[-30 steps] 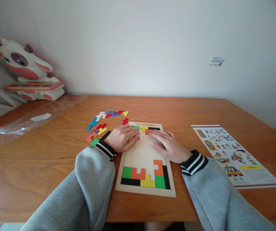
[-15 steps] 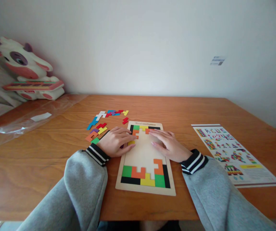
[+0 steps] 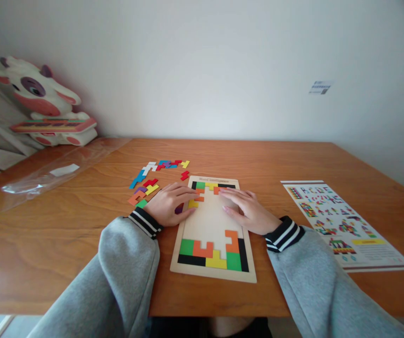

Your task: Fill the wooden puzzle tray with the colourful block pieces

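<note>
A pale wooden puzzle board [image 3: 207,218] lies on the table with colored pieces along its top and bottom. My left hand [image 3: 171,204] rests over its upper left edge, fingers spread, partly covering orange and yellow pieces. Under that palm a dark purple piece [image 3: 178,209] shows in part. My right hand [image 3: 247,210] lies across the upper right edge, fingers apart, its fingertips at an orange piece [image 3: 217,190]. Near the bottom are a yellow piece [image 3: 216,261], a green square [image 3: 186,247] and an orange U-shaped piece [image 3: 202,249].
Loose colored pieces, among them a blue one [image 3: 137,180] and a red one [image 3: 185,175], lie left of and behind the board. A printed sheet [image 3: 339,216] is at the right. A clear plastic bag [image 3: 40,180] and a cow toy keyboard [image 3: 54,124] sit at the left.
The view has shifted slightly. A little more of the yellow piece beside my left fingers shows. Both hands stay in nearly the same places on the board.
</note>
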`<action>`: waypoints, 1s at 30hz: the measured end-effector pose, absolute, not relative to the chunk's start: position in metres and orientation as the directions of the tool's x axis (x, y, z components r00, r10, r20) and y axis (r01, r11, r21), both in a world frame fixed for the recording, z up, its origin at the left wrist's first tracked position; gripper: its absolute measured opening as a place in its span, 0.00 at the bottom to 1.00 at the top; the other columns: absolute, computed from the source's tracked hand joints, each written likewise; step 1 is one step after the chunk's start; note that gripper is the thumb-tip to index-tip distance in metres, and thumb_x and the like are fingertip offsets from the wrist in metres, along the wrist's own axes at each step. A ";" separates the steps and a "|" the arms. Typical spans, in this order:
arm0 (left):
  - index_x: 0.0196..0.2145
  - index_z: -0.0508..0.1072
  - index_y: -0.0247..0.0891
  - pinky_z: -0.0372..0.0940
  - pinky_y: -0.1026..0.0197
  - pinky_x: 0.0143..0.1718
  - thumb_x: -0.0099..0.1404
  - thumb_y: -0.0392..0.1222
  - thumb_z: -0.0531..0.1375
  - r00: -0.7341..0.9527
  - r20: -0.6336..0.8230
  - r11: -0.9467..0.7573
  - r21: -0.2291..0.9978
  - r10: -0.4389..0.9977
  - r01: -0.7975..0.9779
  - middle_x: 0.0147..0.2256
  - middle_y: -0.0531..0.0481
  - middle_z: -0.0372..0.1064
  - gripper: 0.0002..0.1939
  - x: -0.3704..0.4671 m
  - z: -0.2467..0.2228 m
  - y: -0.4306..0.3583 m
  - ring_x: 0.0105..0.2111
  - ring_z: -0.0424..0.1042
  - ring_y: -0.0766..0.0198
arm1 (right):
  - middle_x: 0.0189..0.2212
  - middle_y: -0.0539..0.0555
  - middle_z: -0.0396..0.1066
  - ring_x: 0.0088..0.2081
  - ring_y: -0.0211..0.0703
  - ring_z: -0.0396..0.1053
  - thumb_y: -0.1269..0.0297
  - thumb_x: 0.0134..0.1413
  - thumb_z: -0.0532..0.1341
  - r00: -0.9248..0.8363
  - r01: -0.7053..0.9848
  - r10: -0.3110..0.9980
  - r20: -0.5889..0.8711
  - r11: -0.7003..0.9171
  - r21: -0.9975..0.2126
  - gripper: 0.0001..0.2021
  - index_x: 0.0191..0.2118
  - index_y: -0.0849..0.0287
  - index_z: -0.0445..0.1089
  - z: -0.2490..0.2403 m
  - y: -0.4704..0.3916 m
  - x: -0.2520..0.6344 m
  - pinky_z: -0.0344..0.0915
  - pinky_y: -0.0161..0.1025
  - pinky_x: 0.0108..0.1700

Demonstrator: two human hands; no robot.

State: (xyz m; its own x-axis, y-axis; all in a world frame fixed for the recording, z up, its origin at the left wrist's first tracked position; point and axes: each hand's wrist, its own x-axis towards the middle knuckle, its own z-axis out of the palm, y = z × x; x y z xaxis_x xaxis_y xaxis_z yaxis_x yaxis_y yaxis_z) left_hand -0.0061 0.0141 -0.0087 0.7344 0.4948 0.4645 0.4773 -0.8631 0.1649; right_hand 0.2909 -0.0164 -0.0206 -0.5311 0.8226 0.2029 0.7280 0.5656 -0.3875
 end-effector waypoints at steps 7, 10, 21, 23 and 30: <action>0.50 0.76 0.38 0.70 0.51 0.51 0.69 0.44 0.58 0.723 0.453 -0.845 0.154 0.522 0.513 0.48 0.42 0.76 0.14 -0.007 -0.012 0.015 0.47 0.74 0.55 | 0.64 0.56 0.64 0.66 0.51 0.59 0.56 0.68 0.52 -0.523 0.733 0.831 0.190 0.552 -0.398 0.21 0.63 0.50 0.62 -0.021 -0.016 0.291 0.54 0.61 0.63; 0.49 0.76 0.39 0.70 0.52 0.51 0.70 0.44 0.58 0.722 0.461 -0.849 0.162 0.515 0.502 0.47 0.43 0.76 0.13 -0.006 -0.011 0.015 0.46 0.74 0.56 | 0.64 0.56 0.64 0.66 0.51 0.59 0.56 0.68 0.53 -0.525 0.730 0.828 0.195 0.556 -0.397 0.21 0.64 0.49 0.62 -0.021 -0.016 0.291 0.54 0.61 0.64; 0.50 0.77 0.39 0.69 0.48 0.53 0.72 0.46 0.56 0.759 0.439 -0.860 0.067 0.481 0.506 0.50 0.44 0.76 0.16 -0.008 -0.016 0.017 0.49 0.72 0.52 | 0.64 0.56 0.64 0.66 0.51 0.60 0.56 0.68 0.53 -0.531 0.726 0.823 0.201 0.564 -0.394 0.22 0.64 0.49 0.61 -0.021 -0.016 0.291 0.55 0.60 0.63; 0.51 0.77 0.39 0.69 0.47 0.53 0.72 0.47 0.55 0.756 0.436 -0.852 0.051 0.488 0.520 0.51 0.43 0.75 0.16 -0.008 -0.018 0.017 0.50 0.71 0.51 | 0.64 0.56 0.64 0.65 0.51 0.60 0.55 0.68 0.53 -0.530 0.723 0.823 0.206 0.565 -0.396 0.21 0.64 0.49 0.62 -0.021 -0.016 0.291 0.55 0.60 0.64; 0.48 0.77 0.38 0.68 0.47 0.54 0.72 0.44 0.54 0.625 0.478 -0.731 0.055 0.617 0.680 0.51 0.42 0.75 0.15 -0.012 -0.017 0.021 0.50 0.71 0.52 | 0.64 0.57 0.64 0.65 0.51 0.60 0.55 0.67 0.53 -0.520 0.726 0.829 0.207 0.556 -0.404 0.21 0.63 0.50 0.62 -0.022 -0.017 0.291 0.54 0.61 0.64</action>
State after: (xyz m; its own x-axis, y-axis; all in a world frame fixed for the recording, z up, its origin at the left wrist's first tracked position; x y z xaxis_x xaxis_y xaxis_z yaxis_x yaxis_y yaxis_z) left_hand -0.0119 0.0206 -0.0166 0.6252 0.6173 0.4776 0.6800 -0.7311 0.0548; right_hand 0.2915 -0.0166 -0.0215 -0.5196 0.8290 0.2067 0.7263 0.5560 -0.4043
